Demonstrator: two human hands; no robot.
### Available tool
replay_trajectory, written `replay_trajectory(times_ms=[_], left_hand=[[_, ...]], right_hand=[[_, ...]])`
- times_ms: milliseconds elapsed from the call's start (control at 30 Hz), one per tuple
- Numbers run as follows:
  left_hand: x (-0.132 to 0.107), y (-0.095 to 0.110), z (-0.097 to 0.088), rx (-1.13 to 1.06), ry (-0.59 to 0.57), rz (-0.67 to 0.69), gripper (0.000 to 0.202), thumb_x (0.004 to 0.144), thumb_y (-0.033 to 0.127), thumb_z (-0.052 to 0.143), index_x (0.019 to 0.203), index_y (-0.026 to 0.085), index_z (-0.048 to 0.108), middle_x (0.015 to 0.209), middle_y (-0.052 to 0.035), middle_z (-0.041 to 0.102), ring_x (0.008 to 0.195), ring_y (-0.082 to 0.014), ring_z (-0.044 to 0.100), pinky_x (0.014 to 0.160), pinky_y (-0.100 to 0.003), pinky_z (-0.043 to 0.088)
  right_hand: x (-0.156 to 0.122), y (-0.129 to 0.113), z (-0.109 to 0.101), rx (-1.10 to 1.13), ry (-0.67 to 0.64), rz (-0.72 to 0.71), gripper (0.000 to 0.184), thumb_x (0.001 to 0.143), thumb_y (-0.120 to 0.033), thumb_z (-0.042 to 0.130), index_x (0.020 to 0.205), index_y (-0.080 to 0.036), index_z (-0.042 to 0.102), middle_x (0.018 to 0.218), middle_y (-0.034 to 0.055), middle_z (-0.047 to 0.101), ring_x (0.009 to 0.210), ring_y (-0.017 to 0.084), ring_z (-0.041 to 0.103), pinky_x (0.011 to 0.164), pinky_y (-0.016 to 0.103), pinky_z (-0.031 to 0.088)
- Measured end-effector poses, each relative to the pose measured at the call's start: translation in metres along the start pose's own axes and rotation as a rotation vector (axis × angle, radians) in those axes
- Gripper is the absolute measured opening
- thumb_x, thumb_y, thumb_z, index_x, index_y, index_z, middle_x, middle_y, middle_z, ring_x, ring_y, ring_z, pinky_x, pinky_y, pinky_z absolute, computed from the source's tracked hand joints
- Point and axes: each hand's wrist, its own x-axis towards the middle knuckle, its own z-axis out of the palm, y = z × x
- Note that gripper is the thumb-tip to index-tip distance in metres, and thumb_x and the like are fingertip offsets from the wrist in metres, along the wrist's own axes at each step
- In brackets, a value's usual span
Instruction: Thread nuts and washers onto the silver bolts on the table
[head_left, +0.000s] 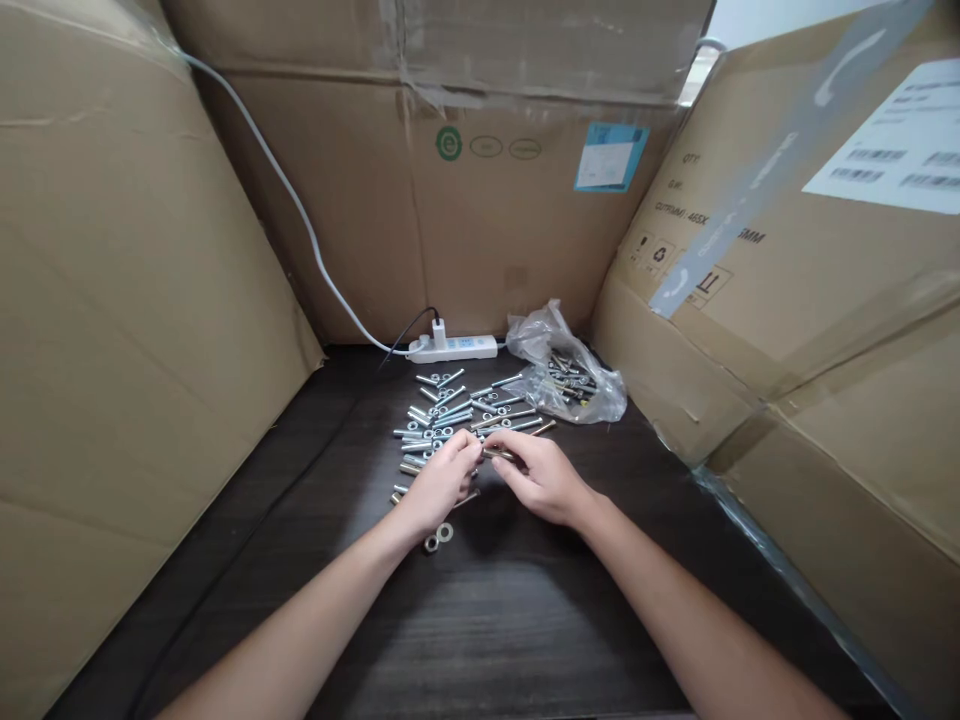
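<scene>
My right hand (544, 475) pinches a brass-coloured bolt (499, 454) between thumb and fingers, above the dark table. My left hand (446, 478) is closed, and its fingertips meet those of my right hand at the bolt's left end. What the left fingers hold is hidden. Below my left hand lie a flat washer (445, 532) and a hex nut (430, 544). A thin bolt (466, 498) lies close beside it. Just beyond both hands, several silvery bolts (452, 419) are spread in rough rows with nuts and washers.
A clear plastic bag (606, 400) with more hardware lies open at the back right. Behind the bolts stands a white power strip (457, 348) with a plug and a white cable (289, 185). Cardboard boxes (517, 240) wall in the table (480, 620) on three sides.
</scene>
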Motion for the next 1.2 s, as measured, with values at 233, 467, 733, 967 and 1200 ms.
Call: replay_trajectory(times_ms=[233,467,733,967,1200], left_hand=[[-0.002,0.004,-0.004,0.514,0.004,0.226,0.022,0.086,0.036,0.045,0.083,0.017,0.055,0.062,0.0051,0.042,0.057,-0.0095,0.038,0.053,-0.021,0.029],[0.003,0.006,-0.018,0.645,0.112,0.3,0.018,0.083,0.034,0.05,0.079,0.018,0.057,0.06,0.0049,0.045,0.054,-0.0101,0.038,0.054,-0.021,0.029],[0.005,-0.001,-0.016,1.008,0.007,0.437,0.009,0.081,0.025,0.051,0.084,0.021,0.06,0.081,-0.0027,0.06,0.074,-0.0187,0.053,0.068,-0.027,0.036],[0.012,0.004,-0.007,1.318,-0.031,0.43,0.01,0.082,0.025,0.05,0.084,0.021,0.059,0.081,-0.0046,0.057,0.077,-0.0211,0.053,0.073,-0.03,0.038],[0.022,0.004,0.001,1.286,-0.089,0.446,0.013,0.086,0.024,0.046,0.086,0.02,0.059,0.085,-0.0049,0.057,0.08,-0.0204,0.054,0.074,-0.03,0.036]], right_hand=[[0.004,0.001,-0.011,-0.052,-0.025,0.032,0.021,0.072,-0.011,0.051,0.09,-0.019,0.061,0.08,0.0,0.062,0.067,0.012,0.053,0.063,0.022,0.038],[-0.004,0.033,-0.037,-0.185,-0.104,0.282,0.014,0.072,-0.011,0.047,0.076,-0.017,0.059,0.065,-0.0023,0.059,0.057,0.011,0.048,0.054,0.021,0.032],[-0.016,0.051,-0.03,-0.139,-0.154,0.168,0.027,0.07,-0.002,0.049,0.083,-0.019,0.065,0.088,0.0025,0.062,0.08,0.014,0.056,0.074,0.026,0.043],[-0.016,0.056,-0.025,-0.118,-0.116,0.123,0.028,0.07,0.002,0.048,0.081,-0.018,0.062,0.086,0.0025,0.061,0.085,0.015,0.054,0.08,0.028,0.043],[-0.013,0.064,-0.021,-0.109,-0.075,0.118,0.025,0.07,0.002,0.05,0.081,-0.017,0.06,0.085,0.0023,0.062,0.085,0.015,0.053,0.078,0.028,0.042]])
